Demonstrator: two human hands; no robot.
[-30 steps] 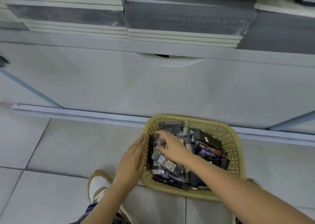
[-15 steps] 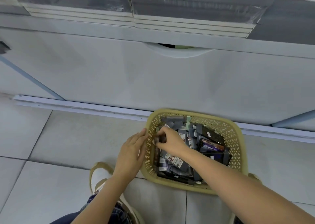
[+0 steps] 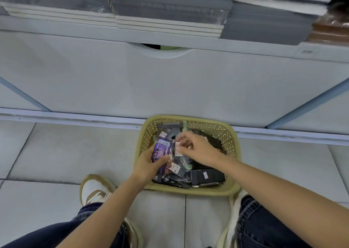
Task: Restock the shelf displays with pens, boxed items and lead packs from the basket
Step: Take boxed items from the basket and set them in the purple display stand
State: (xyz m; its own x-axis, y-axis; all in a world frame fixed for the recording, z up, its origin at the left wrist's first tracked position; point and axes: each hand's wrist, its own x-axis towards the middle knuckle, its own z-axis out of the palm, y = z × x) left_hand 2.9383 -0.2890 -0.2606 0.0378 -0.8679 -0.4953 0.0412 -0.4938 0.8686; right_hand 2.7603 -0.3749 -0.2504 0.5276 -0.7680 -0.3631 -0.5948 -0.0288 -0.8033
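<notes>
Two hands over the yellow basket point(image 3: 188, 190) here — it sits on the floor tiles point(image 3: 75, 149), right beside the white shelf unit point(image 3: 170, 87). My left hand point(image 3: 148, 165) grips a purple pack point(image 3: 161, 152), thumb across its front, just above the basket's left side. My right hand point(image 3: 200, 149) hangs over the pile of lead packs point(image 3: 177, 169) with fingers curled — too blurry, I can't tell if it's pinching anything. Grey notebooks point(image 3: 166, 6) sit stacked on the shelf above.

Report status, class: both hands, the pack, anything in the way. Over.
Left hand grips purple pack. Right hand over basket, fingers curled, grip unclear. Nothing in the way.
</notes>
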